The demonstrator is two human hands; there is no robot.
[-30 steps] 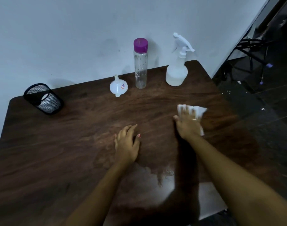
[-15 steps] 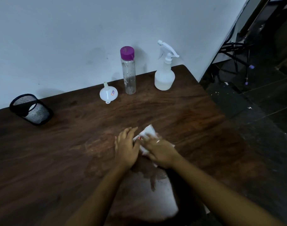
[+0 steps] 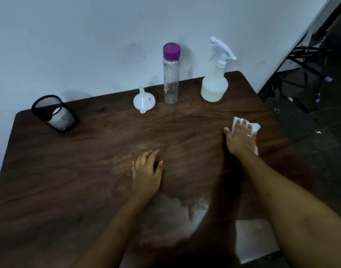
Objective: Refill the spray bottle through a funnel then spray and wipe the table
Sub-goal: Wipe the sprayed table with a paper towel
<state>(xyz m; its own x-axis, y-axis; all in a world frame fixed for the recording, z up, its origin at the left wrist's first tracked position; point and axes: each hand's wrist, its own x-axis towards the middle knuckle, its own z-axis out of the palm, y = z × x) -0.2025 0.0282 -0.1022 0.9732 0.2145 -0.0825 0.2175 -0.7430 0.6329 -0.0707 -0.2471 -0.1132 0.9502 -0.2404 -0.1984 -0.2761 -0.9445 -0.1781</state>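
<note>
- Head view, nearest: a pale wet sheen point(image 3: 171, 215) lies on the dark wood-grain worktop point(image 3: 69, 180). Spraying looks done, and wiping is, I judge, partway.
- Left hand point(image 3: 146, 171) rests flat mid-worktop, fingers straight, holding nothing.
- Right hand point(image 3: 240, 138) presses spread fingers onto the crumpled white cloth point(image 3: 255, 127), near the right edge.
- By the wall stand the small white plastic funnel point(image 3: 143, 101), the clear purple-capped bottle point(image 3: 171, 78), which looks near empty, and the translucent white trigger spray bottle point(image 3: 215, 84) with its head on. Refilling seems finished.
</note>
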